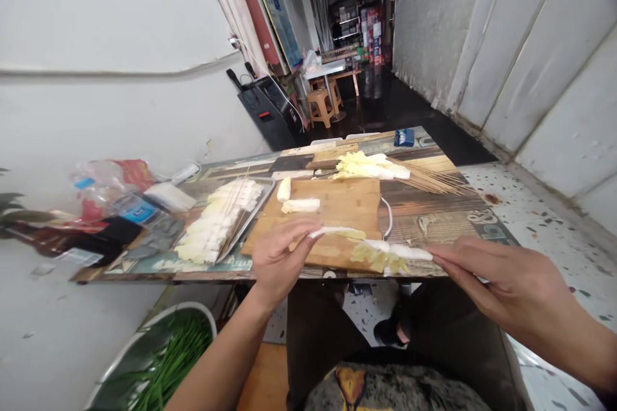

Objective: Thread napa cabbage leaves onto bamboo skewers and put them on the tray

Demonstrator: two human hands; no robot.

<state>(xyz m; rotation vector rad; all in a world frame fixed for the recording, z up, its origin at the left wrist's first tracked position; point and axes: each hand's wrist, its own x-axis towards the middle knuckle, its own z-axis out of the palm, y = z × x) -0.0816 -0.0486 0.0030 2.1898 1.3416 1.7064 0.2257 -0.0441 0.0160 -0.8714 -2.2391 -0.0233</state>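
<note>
My left hand (282, 257) pinches one end of a thin cabbage leaf (340, 231) above the cutting board. To the right, my right hand (501, 276) is closed on the white stem end of a second cabbage leaf (402, 252), whose frilly yellow edge hangs down near the board's front. The two leaves meet or overlap in the middle; I cannot tell which. Two short rolled cabbage pieces (301, 205) lie on the wooden cutting board (347, 196). On its left, a metal tray (263, 196) holds rows of skewered cabbage rolls (216, 221).
Loose cabbage leaves (371, 166) lie beyond the board, beside a fan of bamboo skewers (429, 176). A small blue box (403, 137) stands at the far edge. Bottles and plastic bags (106, 189) crowd the left. Below left, a basin (212, 321) contains long green vegetables.
</note>
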